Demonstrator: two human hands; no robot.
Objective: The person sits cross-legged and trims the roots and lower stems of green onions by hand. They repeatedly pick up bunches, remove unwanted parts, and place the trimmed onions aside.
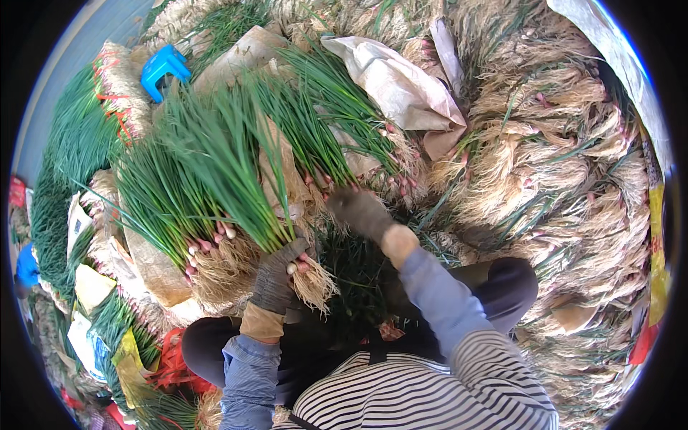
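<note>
My left hand [279, 274], in a dark grey glove, is closed round a bunch of green onions [242, 183] just above its pink bulbs and pale roots, with the leaves pointing up and left. My right hand [357, 212], gloved too and blurred, is beside the root end of another laid-out row of green onions [317, 140]; whether it grips any stalks is unclear. A further pile of green onions [166, 199] lies to the left of the held bunch, bulbs towards me. Dark green leaves lie between my knees.
Large heaps of rooted onions [559, 199] cover the right side. A pale sack [398, 80] lies beyond the rows, and a blue plastic stool [165, 70] stands at the upper left. Bundles tied with red strips [121, 102] are stacked at left; red plastic ribbon [177, 363] lies by my left knee.
</note>
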